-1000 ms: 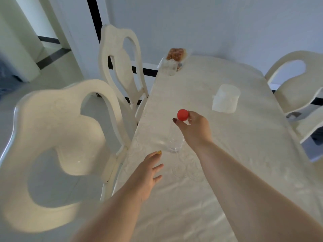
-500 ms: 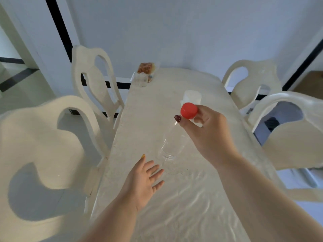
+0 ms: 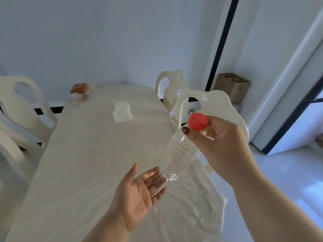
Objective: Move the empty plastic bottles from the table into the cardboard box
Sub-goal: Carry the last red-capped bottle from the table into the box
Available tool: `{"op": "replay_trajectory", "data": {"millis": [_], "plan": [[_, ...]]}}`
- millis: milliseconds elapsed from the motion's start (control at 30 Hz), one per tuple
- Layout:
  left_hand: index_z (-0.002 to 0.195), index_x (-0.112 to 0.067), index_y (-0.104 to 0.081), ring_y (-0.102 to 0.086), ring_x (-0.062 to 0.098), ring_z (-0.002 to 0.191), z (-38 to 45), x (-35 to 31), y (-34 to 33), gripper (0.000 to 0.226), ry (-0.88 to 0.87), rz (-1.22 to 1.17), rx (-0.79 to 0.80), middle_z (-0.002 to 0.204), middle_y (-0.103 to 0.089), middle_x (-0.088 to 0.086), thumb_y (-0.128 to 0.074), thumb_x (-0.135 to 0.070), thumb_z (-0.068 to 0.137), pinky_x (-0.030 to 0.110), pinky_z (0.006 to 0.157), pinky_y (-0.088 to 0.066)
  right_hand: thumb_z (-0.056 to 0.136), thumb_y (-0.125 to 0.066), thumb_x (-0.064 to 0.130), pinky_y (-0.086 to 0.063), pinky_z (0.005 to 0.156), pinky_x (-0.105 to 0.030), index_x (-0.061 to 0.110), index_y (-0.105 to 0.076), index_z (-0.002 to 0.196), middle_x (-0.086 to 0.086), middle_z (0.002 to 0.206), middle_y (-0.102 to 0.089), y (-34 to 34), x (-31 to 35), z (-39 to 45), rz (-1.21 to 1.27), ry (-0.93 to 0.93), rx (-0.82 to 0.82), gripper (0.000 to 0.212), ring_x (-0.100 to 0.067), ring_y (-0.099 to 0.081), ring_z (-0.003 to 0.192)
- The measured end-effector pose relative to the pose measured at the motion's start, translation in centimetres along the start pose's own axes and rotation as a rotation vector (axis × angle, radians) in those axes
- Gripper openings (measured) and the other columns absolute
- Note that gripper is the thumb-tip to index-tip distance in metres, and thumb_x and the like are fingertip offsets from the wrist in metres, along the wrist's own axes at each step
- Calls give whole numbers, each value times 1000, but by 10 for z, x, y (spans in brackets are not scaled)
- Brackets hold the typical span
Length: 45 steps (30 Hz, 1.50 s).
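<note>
My right hand [image 3: 222, 145] pinches the neck of a clear ribbed plastic bottle [image 3: 176, 159] just under its red cap [image 3: 198, 121]. The bottle hangs tilted in the air over the table's right side, base toward me. My left hand [image 3: 139, 193] is held palm up with straight fingers right beside the bottle's base, fingertips close to it or just touching. A brown cardboard box [image 3: 233, 86] stands on the floor against the far wall, behind the right-hand chairs.
The long table [image 3: 87, 154] carries a white cloth, a white roll-like object [image 3: 122, 113] and a container of food [image 3: 79, 92] at its far end. White chairs stand on the left [image 3: 21, 109] and right [image 3: 218, 105]. Pale floor lies to the right.
My right hand has lifted the bottle off the table and swung it right. My left hand turned palm up under its base. My view turned right, bringing the cardboard box into sight.
</note>
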<state>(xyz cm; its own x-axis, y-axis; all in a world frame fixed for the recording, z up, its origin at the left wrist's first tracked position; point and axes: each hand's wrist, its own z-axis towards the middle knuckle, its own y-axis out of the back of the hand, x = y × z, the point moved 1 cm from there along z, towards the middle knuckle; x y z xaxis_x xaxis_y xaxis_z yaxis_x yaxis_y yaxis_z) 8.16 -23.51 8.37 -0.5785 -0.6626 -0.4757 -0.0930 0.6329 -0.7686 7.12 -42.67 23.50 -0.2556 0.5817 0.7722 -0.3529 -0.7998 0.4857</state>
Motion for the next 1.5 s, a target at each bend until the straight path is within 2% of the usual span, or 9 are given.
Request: {"op": "replay_trajectory", "data": {"millis": [233, 400, 533, 667, 967, 1100, 1233, 1300, 1500], "plan": [[130, 3, -62, -63, 32, 121, 28, 157, -112, 78, 101, 64, 60, 131, -69, 20, -52, -55, 79, 48, 100, -46, 72, -72, 55, -45, 58, -13, 30, -76, 88, 12, 77, -75, 172, -77, -40, -62, -89, -78, 30, -4, -68, 73], [127, 2, -65, -61, 32, 126, 52, 248, -192, 77, 178, 127, 105, 131, -69, 19, -54, -56, 77, 50, 101, -46, 66, -67, 60, -47, 52, -31, 29, -75, 80, 10, 74, -74, 284, -120, -49, -116, -156, -132, 34, -6, -62, 60], [121, 0, -71, -60, 33, 127, 81, 294, -244, 75, 249, 188, 147, 130, -69, 19, -54, -57, 76, 51, 105, -45, 69, -69, 55, -42, 54, -20, 30, -72, 74, 25, 75, -70, 351, -157, -46, -174, -221, -190, 26, 2, -61, 65], [126, 0, -65, -61, 35, 126, 123, 325, -290, 77, 293, 254, 166, 128, -70, 20, -56, -56, 74, 54, 110, -41, 69, -73, 50, -48, 62, -21, 30, -76, 80, 16, 70, -74, 399, -201, -28, -175, -255, -248, 22, 0, -67, 67], [123, -2, -66, -65, 36, 120, 282, 353, -388, 67, 378, 389, 165, 121, -74, 19, -40, -58, 97, 52, 105, -45, 74, -78, 41, -58, 67, -35, 20, -76, 77, 7, 69, -75, 466, -311, 80, -212, -266, -287, 21, -13, -70, 67], [121, 0, -66, -62, 38, 120, 364, 349, -438, 67, 405, 406, 145, 117, -75, 20, -40, -57, 98, 54, 108, -42, 75, -79, 39, -58, 70, -30, 23, -75, 74, 16, 70, -75, 494, -355, 152, -204, -267, -283, 16, -2, -70, 67], [123, -3, -66, -63, 34, 119, 450, 334, -489, 61, 325, 407, 129, 111, -78, 16, -43, -54, 99, 52, 108, -41, 76, -77, 41, -38, 52, -9, 27, -70, 69, 29, 56, -65, 520, -404, 236, -200, -245, -278, 18, 9, -59, 52], [123, -5, -66, -64, 32, 119, 486, 325, -509, 59, 261, 398, 124, 114, -78, 13, -44, -54, 99, 51, 109, -41, 76, -77, 42, -37, 47, -6, 31, -65, 65, 31, 52, -61, 529, -428, 273, -201, -232, -270, 19, 12, -55, 49], [127, -11, -64, -64, 24, 121, 607, 295, -567, 48, -34, 392, 75, 127, -73, 7, -40, -44, 103, 47, 114, -38, 75, -78, 46, -42, 58, -18, 34, -74, 79, 18, 69, -73, 543, -515, 400, -138, -207, -226, 14, 6, -61, 57]]}}
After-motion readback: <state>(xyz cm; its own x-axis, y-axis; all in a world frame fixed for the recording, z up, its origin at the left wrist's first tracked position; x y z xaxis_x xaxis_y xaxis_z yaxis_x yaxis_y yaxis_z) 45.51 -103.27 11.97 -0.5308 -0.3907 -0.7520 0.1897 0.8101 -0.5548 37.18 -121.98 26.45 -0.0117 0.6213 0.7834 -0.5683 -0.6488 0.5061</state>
